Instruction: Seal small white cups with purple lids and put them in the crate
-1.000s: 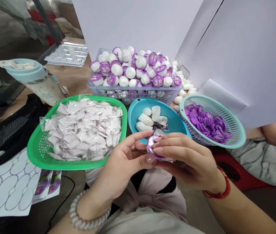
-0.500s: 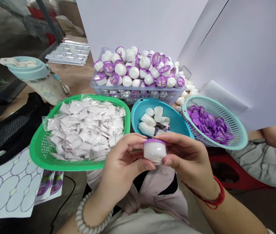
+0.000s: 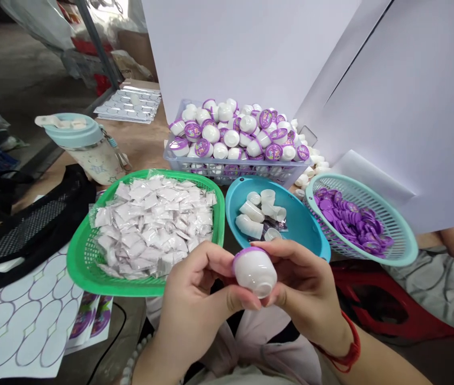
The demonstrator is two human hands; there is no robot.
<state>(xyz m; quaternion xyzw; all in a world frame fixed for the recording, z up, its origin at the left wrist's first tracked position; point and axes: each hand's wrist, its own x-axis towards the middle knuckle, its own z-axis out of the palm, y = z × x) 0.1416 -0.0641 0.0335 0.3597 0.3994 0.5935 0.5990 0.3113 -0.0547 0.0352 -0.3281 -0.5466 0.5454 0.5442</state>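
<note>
The left hand (image 3: 197, 307) and right hand (image 3: 309, 289) together hold one lidded cup (image 3: 254, 271) just in front of the blue bowl (image 3: 302, 232), apparently finished cups (image 3: 246, 133) heaped behind the bowl, while packets (image 3: 152, 224) left of it and loose lids (image 3: 351, 219) right of it remain.

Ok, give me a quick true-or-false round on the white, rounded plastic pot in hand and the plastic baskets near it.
1. The left hand and right hand both hold the white pot. True.
2. Its purple lid faces straight down. False: it is at the pot's upper end.
3. The oval mint-green basket holds round purple discs. True.
4. The bright green basket holds purple discs too. False: it holds small, pale packets.
</note>
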